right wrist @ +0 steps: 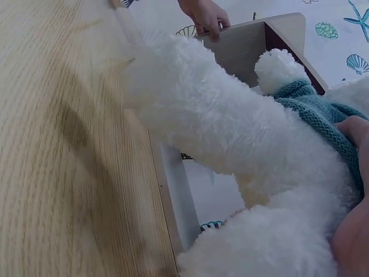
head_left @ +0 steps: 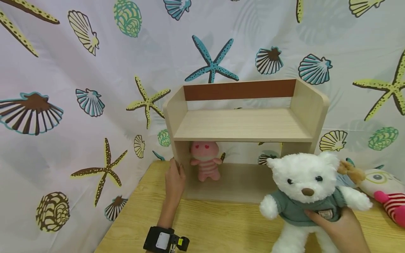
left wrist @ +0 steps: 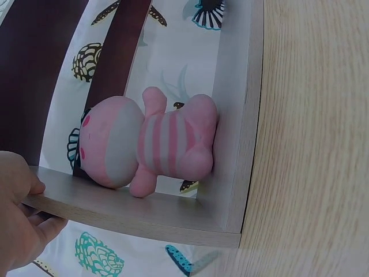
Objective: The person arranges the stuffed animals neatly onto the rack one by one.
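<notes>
My right hand [head_left: 343, 226] grips a white teddy bear [head_left: 303, 175] in a grey-green sweater by its belly, thumb across the front. The bear is upright in front of the right side of a small wooden shelf [head_left: 243, 124]. In the right wrist view the bear's fluffy legs [right wrist: 213, 109] fill much of the picture. My left hand [head_left: 175, 177] holds the front edge of the shelf's left side panel; in the left wrist view thumb and fingers [left wrist: 53, 228] pinch that board. Inside the lower compartment, by the left wall, sits a pink doll [head_left: 207, 163] with a striped body.
More plush toys lie at the right, one of them white with a red-striped body [head_left: 392, 200], partly behind the bear. The shelf stands on a wood-grain table [head_left: 221, 225]. A cloth [head_left: 104, 70] printed with shells and starfish hangs behind and to the left.
</notes>
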Action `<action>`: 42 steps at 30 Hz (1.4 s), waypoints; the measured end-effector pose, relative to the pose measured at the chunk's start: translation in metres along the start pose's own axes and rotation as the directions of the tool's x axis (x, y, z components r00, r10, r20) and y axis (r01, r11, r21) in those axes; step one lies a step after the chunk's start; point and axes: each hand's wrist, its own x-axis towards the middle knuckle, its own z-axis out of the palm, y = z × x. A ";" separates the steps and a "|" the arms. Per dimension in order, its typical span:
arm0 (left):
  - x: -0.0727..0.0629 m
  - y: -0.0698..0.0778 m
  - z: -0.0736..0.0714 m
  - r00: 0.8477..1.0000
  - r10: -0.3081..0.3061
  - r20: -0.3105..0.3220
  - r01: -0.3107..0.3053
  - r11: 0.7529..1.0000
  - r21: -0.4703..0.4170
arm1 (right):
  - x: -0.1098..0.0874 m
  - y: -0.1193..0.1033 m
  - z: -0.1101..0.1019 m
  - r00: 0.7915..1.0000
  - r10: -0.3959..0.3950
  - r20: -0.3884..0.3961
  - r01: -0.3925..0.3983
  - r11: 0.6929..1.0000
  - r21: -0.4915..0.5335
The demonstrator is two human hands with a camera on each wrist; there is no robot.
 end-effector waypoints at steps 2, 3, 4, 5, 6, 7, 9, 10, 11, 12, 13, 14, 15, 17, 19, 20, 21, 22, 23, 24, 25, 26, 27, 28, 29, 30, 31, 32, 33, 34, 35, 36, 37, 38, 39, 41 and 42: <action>0.000 0.000 0.000 1.000 -0.005 0.000 0.005 1.000 0.006 | 0.001 0.000 0.002 1.000 -0.015 -0.005 0.016 1.000 0.011; 0.000 0.000 0.000 1.000 -0.005 0.001 0.005 1.000 0.005 | 0.001 -0.001 0.003 1.000 -0.019 -0.009 0.019 1.000 0.015; 0.000 0.000 0.001 1.000 -0.006 0.003 0.006 1.000 0.006 | 0.001 -0.001 0.004 1.000 -0.025 -0.014 0.026 0.999 0.021; 0.000 0.000 0.001 1.000 -0.007 0.005 0.007 1.000 0.006 | 0.001 -0.001 0.005 0.999 -0.032 -0.018 0.032 0.999 0.026; 0.000 0.000 0.001 1.000 -0.010 0.007 0.009 1.000 0.006 | 0.001 -0.002 0.005 0.999 -0.031 -0.011 0.031 0.999 0.035; 0.000 0.000 0.001 1.000 -0.012 0.008 0.011 1.000 0.005 | 0.001 -0.003 0.005 0.999 -0.036 -0.008 0.036 0.998 0.045; 0.000 0.000 0.001 1.000 -0.016 0.008 0.016 1.000 0.001 | 0.002 -0.004 0.006 0.999 -0.038 -0.006 0.038 0.998 0.054; 0.000 0.000 0.001 1.000 -0.018 0.007 0.018 1.000 0.003 | 0.002 -0.005 0.007 0.999 -0.045 -0.005 0.046 0.997 0.060; 0.000 0.000 0.000 1.000 -0.019 0.005 0.019 1.000 0.005 | 0.002 -0.006 0.007 0.999 -0.048 -0.004 0.048 0.997 0.063; 0.000 0.000 0.000 1.000 -0.018 0.003 0.018 1.000 0.006 | 0.003 -0.007 0.007 0.999 -0.047 0.000 0.047 0.997 0.065; 0.000 0.000 0.000 1.000 -0.016 0.002 0.016 1.000 0.009 | 0.002 -0.007 0.008 0.999 -0.048 0.000 0.048 0.997 0.064; 0.000 0.000 0.000 1.000 -0.014 0.001 0.014 1.000 0.010 | 0.002 -0.008 0.008 0.999 -0.051 0.000 0.051 0.997 0.059; 0.000 0.000 0.000 1.000 -0.011 0.001 0.011 1.000 0.009 | 0.002 -0.009 0.009 0.999 -0.052 0.002 0.052 0.997 0.057; -0.001 0.001 0.000 1.000 -0.005 0.004 0.005 1.000 0.008 | 0.002 -0.010 0.009 0.999 -0.052 0.005 0.052 0.997 0.048; -0.001 0.001 0.000 1.000 -0.002 0.006 0.002 1.000 0.002 | 0.002 -0.012 0.010 0.999 -0.047 0.013 0.047 0.998 0.045; -0.001 0.002 0.000 1.000 -0.003 0.007 0.003 1.000 -0.002 | 0.002 -0.013 0.010 0.999 -0.046 0.017 0.045 0.998 0.046; -0.001 0.001 0.000 1.000 -0.003 0.007 0.003 1.000 -0.005 | 0.002 -0.014 0.011 0.999 -0.041 0.021 0.040 0.998 0.047; -0.001 0.001 0.001 1.000 -0.001 0.006 0.001 1.000 -0.005 | 0.002 -0.015 0.011 0.999 -0.041 0.021 0.040 0.998 0.049; -0.001 0.001 0.001 1.000 0.001 0.004 -0.001 1.000 -0.006 | 0.002 -0.015 0.012 0.999 -0.041 0.019 0.040 0.998 0.052; -0.001 0.001 0.001 1.000 0.003 0.003 -0.003 1.000 -0.008 | 0.002 -0.016 0.013 0.999 -0.045 0.013 0.045 0.998 0.054; -0.001 0.001 0.001 1.000 0.006 0.001 -0.006 1.000 -0.010 | 0.002 -0.016 0.014 0.998 -0.055 0.005 0.055 0.997 0.054; -0.001 0.001 0.001 1.000 0.008 0.000 -0.008 1.000 -0.011 | 0.002 -0.017 0.015 0.998 -0.066 -0.003 0.066 0.996 0.058; -0.001 0.001 0.001 1.000 0.012 -0.001 -0.012 1.000 -0.011 | 0.002 -0.017 0.016 0.997 -0.078 -0.016 0.079 0.995 0.059; 0.000 0.001 0.001 1.000 0.014 -0.002 -0.014 1.000 -0.011 | 0.002 -0.017 0.017 0.995 -0.094 -0.028 0.095 0.993 0.064; 0.000 0.001 0.001 1.000 0.014 -0.001 -0.014 1.000 -0.013 | 0.002 -0.018 0.019 0.994 -0.105 -0.038 0.108 0.992 0.063; 0.000 0.001 0.001 1.000 0.013 0.000 -0.013 1.000 -0.013 | 0.002 -0.018 0.020 0.992 -0.115 -0.044 0.118 0.991 0.064; 0.000 0.001 0.001 1.000 0.012 0.000 -0.012 1.000 -0.012 | 0.002 -0.018 0.021 0.991 -0.124 -0.045 0.127 0.989 0.072; 0.000 0.001 0.001 1.000 0.012 0.001 -0.012 1.000 -0.011 | 0.002 -0.018 0.022 0.991 -0.126 -0.045 0.129 0.989 0.077; 0.000 0.001 0.001 1.000 0.011 0.002 -0.011 1.000 -0.008 | 0.003 -0.019 0.022 0.992 -0.121 -0.044 0.124 0.989 0.084; 0.000 0.001 0.001 1.000 0.008 0.003 -0.008 1.000 -0.007 | 0.003 -0.019 0.023 0.993 -0.112 -0.036 0.115 0.989 0.092; 0.000 0.001 0.002 1.000 0.007 0.005 -0.007 1.000 -0.005 | 0.004 -0.020 0.024 0.995 -0.100 -0.026 0.102 0.990 0.095; 0.000 0.001 0.001 1.000 0.006 0.008 -0.006 1.000 -0.003 | 0.004 -0.021 0.024 0.996 -0.087 -0.015 0.088 0.991 0.099; -0.001 0.001 0.001 1.000 0.005 0.009 -0.005 1.000 -0.001 | 0.005 -0.021 0.025 0.997 -0.080 -0.005 0.080 0.991 0.106; -0.001 0.001 0.001 1.000 0.004 0.011 -0.004 1.000 -0.001 | 0.006 -0.022 0.025 0.998 -0.070 0.002 0.069 0.992 0.107; -0.001 0.001 0.001 1.000 0.003 0.012 -0.003 1.000 -0.002 | 0.006 -0.023 0.026 0.998 -0.059 0.010 0.057 0.993 0.104; -0.001 0.001 0.001 1.000 0.008 0.009 -0.008 1.000 -0.003 | 0.007 -0.025 0.027 0.998 -0.055 0.021 0.053 0.994 0.100; -0.001 0.001 0.001 1.000 0.009 0.007 -0.009 1.000 -0.002 | 0.008 -0.026 0.028 0.998 -0.055 0.025 0.052 0.993 0.108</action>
